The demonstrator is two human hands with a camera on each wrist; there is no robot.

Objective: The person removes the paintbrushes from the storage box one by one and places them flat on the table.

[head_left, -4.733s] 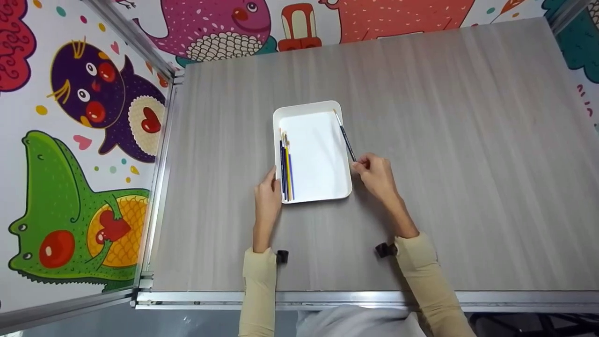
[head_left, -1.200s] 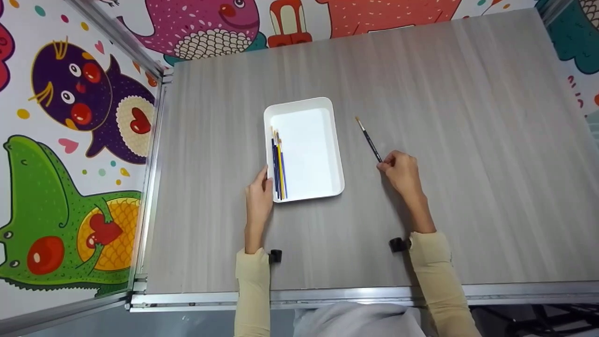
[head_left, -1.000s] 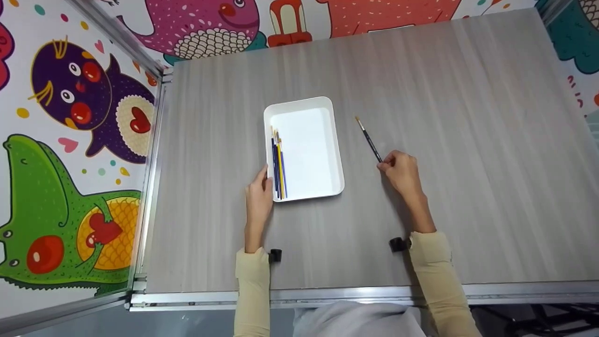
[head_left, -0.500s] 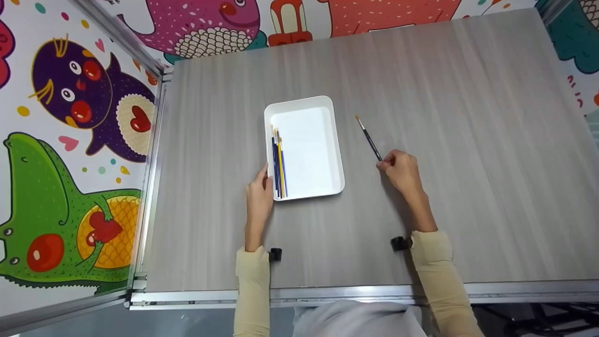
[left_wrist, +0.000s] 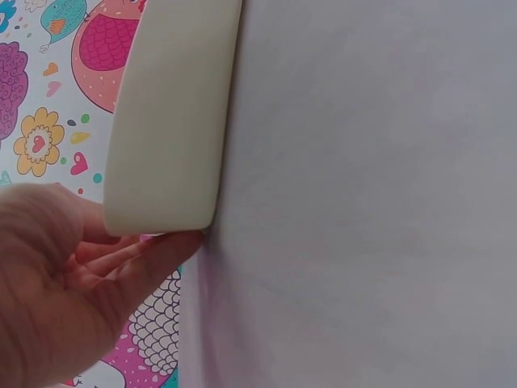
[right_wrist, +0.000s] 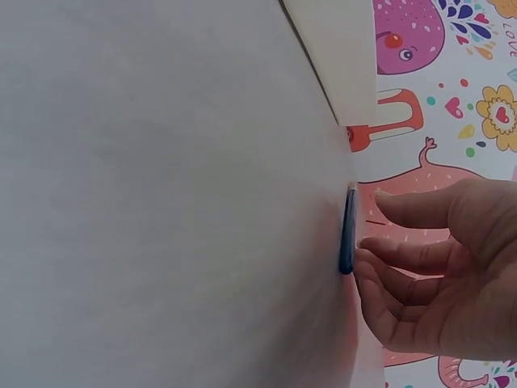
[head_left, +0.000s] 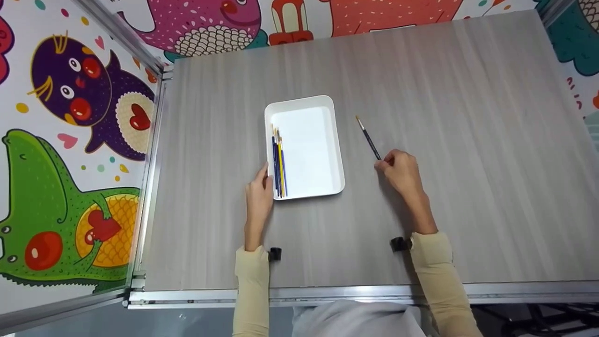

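Observation:
A white tray [head_left: 311, 154] lies on the table with several thin paintbrushes [head_left: 279, 164] along its left inner side. My left hand [head_left: 259, 194] holds the tray at its lower left side. In the left wrist view the thumb is at the rim, partly hidden, and the fingers touch the wall near its bottom edge. To the right of the tray, a dark-handled paintbrush [head_left: 369, 138] lies tilted, bristles pointing away. My right hand [head_left: 401, 171] is at its handle end. In the right wrist view the thumb stands apart from the handle [right_wrist: 348, 230], with loosely bent fingers close beside it.
The grey wood-look table [head_left: 468, 140] extends to the right and behind the tray. A metal rail [head_left: 346, 294] runs along the front edge. Cartoon-printed walls stand at the left and back.
The dark paintbrush has moved from the tray's right rim to the table on the right, with my right hand. Lately the right thumb and fingers have shifted slightly; the left hand has stayed at the tray.

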